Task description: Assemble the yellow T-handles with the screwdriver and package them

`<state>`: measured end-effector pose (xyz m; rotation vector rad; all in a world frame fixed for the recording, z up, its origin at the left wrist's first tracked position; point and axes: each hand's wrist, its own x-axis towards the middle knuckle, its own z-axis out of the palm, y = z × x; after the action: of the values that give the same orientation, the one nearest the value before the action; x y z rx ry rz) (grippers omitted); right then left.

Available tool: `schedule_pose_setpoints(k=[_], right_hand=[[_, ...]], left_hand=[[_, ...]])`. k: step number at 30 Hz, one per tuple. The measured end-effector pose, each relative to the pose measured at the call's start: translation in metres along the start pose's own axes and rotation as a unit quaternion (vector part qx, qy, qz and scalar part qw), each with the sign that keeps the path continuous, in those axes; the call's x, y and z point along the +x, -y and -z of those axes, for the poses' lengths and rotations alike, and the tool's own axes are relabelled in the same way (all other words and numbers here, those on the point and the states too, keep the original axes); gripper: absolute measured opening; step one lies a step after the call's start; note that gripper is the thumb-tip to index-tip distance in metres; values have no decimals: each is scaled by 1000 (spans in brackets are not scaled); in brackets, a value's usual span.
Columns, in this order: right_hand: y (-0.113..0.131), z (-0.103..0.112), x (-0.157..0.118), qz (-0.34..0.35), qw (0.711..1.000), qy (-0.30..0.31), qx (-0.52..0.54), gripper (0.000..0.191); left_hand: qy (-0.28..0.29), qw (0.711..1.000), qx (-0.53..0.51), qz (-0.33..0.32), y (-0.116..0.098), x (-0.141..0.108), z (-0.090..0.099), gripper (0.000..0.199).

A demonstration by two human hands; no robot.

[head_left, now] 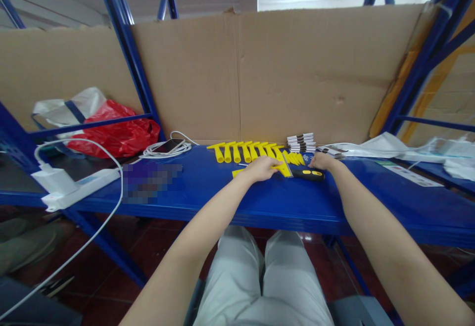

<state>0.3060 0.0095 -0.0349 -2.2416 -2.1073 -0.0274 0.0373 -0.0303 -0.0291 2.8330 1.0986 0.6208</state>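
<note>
My left hand (261, 168) is closed round a yellow scraper (285, 168) lying low over the blue shelf; its flared head points right, and my fingers cover its middle. To the right, my right hand (322, 161) reaches down with fingertips pressed together beside some small shiny pieces (306, 158), too small to make out. Whatever those fingers pinch is hidden. A screwdriver (308, 174) with a black and yellow handle lies between my hands. Behind my left hand, several yellow T-shaped handles (236, 153) stand in a row, with smaller yellow pieces (294, 158) at their right end.
White-and-black strips (301, 143) are stacked against the cardboard wall (289, 73). Left on the blue shelf (208, 192) are a coiled white cable (166, 149), a phone, a power strip (85, 187) and a red plastic bag (115, 128). White plastic wrapping (386, 145) lies right.
</note>
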Motion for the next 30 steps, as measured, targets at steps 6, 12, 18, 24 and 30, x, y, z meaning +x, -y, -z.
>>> schedule_pose_setpoints(k=[6, 12, 18, 24, 30], right_hand=[[6, 1, -5, -21, 995, -39, 86, 9], [38, 16, -16, 28, 949, -118, 290, 19], [71, 22, -30, 90, 895, -98, 426, 14], [79, 18, -33, 93, 904, -94, 407, 11], [83, 19, -36, 106, 913, -90, 385, 15]], left_hand=[[-9, 1000, -4, -4, 3, 1, -1, 34], [-17, 1000, -14, -7, 3, 1, -2, 33], [-10, 1000, -18, -24, -2, 0, 0, 33], [-3, 999, -13, -31, -7, -2, 3, 33], [6, 1000, -8, -23, -12, -4, 7, 35]])
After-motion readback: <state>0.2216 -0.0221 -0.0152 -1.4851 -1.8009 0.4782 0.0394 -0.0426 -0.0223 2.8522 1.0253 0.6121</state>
